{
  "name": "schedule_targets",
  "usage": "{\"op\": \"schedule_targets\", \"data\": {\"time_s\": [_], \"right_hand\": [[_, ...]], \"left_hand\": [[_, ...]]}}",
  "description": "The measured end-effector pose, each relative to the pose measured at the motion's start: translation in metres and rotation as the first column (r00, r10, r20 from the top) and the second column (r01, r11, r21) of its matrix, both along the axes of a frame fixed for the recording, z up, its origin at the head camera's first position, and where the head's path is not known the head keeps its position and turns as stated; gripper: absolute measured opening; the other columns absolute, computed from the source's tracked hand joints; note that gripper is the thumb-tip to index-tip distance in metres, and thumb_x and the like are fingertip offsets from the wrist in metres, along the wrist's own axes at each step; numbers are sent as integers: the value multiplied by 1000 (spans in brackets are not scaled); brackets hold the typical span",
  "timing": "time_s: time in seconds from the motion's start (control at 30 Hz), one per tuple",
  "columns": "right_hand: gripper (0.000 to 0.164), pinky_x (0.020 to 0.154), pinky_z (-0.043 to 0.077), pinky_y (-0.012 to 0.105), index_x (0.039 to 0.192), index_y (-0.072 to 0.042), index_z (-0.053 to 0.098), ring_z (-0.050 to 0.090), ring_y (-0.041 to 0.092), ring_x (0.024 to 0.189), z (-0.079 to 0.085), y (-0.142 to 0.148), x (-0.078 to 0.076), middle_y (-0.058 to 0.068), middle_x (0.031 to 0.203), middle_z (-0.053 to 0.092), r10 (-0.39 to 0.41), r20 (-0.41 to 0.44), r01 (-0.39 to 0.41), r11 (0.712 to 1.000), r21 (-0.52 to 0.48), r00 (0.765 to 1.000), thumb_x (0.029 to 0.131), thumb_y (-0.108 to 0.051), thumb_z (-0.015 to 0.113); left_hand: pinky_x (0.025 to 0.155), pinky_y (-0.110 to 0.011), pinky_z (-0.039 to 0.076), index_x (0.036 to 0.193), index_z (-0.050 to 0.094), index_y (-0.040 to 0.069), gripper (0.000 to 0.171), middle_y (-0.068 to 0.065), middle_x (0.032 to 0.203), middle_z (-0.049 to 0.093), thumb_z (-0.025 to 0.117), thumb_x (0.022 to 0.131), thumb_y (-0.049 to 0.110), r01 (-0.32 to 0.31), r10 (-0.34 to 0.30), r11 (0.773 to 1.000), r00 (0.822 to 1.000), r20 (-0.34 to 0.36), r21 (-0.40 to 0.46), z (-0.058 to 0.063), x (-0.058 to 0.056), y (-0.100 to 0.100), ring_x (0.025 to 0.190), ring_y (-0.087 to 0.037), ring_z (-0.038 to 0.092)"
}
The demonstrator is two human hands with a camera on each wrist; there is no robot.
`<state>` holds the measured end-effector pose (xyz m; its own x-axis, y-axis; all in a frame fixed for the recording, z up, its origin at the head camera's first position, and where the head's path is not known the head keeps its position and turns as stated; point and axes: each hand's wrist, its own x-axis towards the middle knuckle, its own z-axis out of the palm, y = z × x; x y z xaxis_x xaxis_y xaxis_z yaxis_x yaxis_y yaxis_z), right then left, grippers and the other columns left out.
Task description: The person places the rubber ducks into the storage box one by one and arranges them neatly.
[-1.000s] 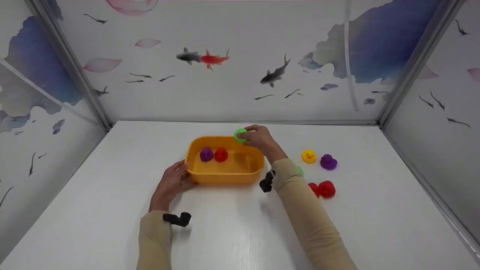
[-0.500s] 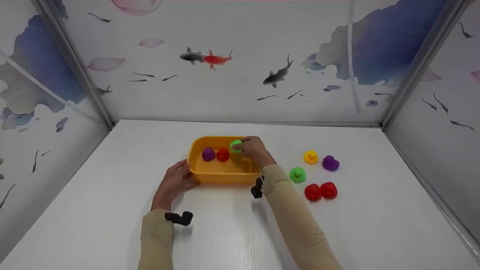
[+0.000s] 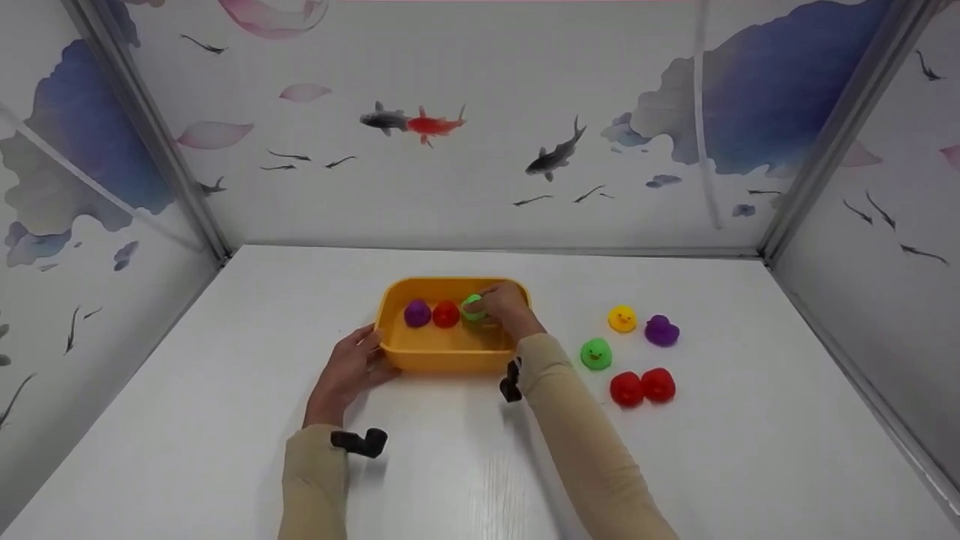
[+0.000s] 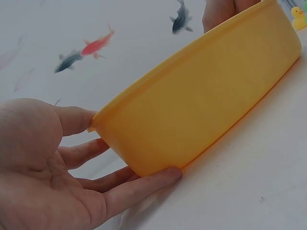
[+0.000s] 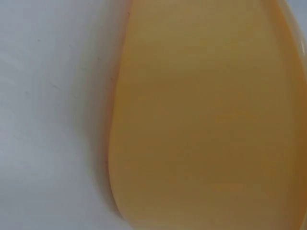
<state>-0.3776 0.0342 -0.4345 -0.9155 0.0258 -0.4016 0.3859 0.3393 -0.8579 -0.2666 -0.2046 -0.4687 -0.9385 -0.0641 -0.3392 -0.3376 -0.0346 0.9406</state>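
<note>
A yellow-orange plastic tub (image 3: 450, 361) stands on the white table. My left hand (image 3: 351, 367) holds its left end; in the left wrist view the thumb lies at the rim and the fingers spread around the lower side. Over the tub's right part, my right hand (image 3: 506, 306) pinches a green rubber duck (image 3: 472, 306) low inside it. A purple duck (image 3: 417, 313) and a red duck (image 3: 446, 314) lie in the tub to the left of it. The tub's outer wall (image 5: 206, 115) fills most of the right wrist view, hiding the right hand there.
On the table right of the tub lie a yellow duck (image 3: 622, 319), a purple duck (image 3: 662, 331), a green duck (image 3: 596, 353) and two red ducks (image 3: 643, 388) side by side. Printed panels (image 3: 480, 210) enclose the table at the back and sides.
My right hand has moved from above the tub's back rim down into it with the green duck. The left hand keeps its hold on the tub's left end.
</note>
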Motion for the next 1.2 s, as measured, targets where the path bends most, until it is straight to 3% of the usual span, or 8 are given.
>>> {"op": "schedule_targets", "data": {"time_s": [0.13, 0.3, 0.47, 0.67, 0.8, 0.9, 1.0, 1.2], "right_hand": [[35, 99, 56, 36, 117, -5, 66, 59, 23, 101, 1, -1, 0, 6, 119, 63, 12, -13, -11, 1000, 12, 1000, 86, -10, 79], [25, 95, 55, 33, 109, -2, 72, 53, 23, 96, -1, 0, 2, 6, 108, 62, 38, -43, -37, 999, 23, 998, 85, -9, 79], [40, 102, 54, 36, 122, -2, 68, 58, 25, 107, 2, 2, 3, 10, 125, 64, 133, -53, -128, 988, 91, 990, 86, -13, 79], [47, 108, 51, 38, 130, -4, 60, 56, 25, 117, 22, 14, 2, 11, 134, 59, 201, -15, -196, 967, 161, 980, 88, -17, 77], [46, 109, 51, 39, 131, -2, 60, 56, 30, 126, 37, 27, 4, 12, 135, 59, 306, -29, -296, 938, 178, 952, 92, -22, 73], [44, 106, 54, 41, 129, -1, 62, 57, 32, 129, 44, 35, 6, 14, 134, 61, 378, -94, -355, 914, 196, 921, 94, -25, 71], [37, 104, 55, 41, 126, -3, 64, 61, 31, 122, 47, 43, 13, 13, 130, 64, 404, -160, -370, 906, 205, 900, 96, -24, 68], [33, 103, 56, 39, 126, -6, 64, 65, 25, 113, 52, 63, 35, 10, 127, 64, 401, -247, -368, 914, 169, 882, 97, -22, 67]], "left_hand": [[102, -40, 55, 158, 30, 18, 55, -13, 155, 44, 43, 108, 36, -3, 3, 1000, 1000, 4, -14, 1, -1, 1, 137, -31, 52], [103, -42, 54, 158, 30, 15, 55, -17, 155, 44, 42, 108, 34, -2, 2, 999, 1000, -10, 47, 1, -1, 1, 137, -33, 51], [105, -42, 53, 158, 30, 15, 55, -17, 155, 43, 42, 108, 35, -6, 6, 999, 1000, 4, 34, 2, 2, -1, 138, -33, 49], [105, -41, 54, 158, 29, 17, 56, -15, 155, 42, 43, 108, 36, 1, -1, 999, 1000, 4, 39, 3, 1, -1, 139, -32, 48], [105, -41, 54, 158, 29, 17, 56, -14, 156, 42, 42, 108, 37, 12, -11, 999, 1000, -8, 36, 4, 0, 0, 140, -31, 48], [106, -41, 53, 158, 29, 17, 57, -14, 157, 41, 42, 108, 39, 12, -12, 999, 1000, -12, 38, 3, 0, 0, 141, -31, 46], [107, -42, 53, 159, 28, 17, 57, -14, 158, 39, 42, 107, 39, 17, -17, 999, 1000, -3, 41, 3, 0, 0, 142, -31, 45], [107, -42, 52, 159, 27, 16, 56, -15, 158, 39, 41, 108, 37, 22, -22, 998, 1000, -6, 51, 2, 1, 1, 142, -31, 45]]}}
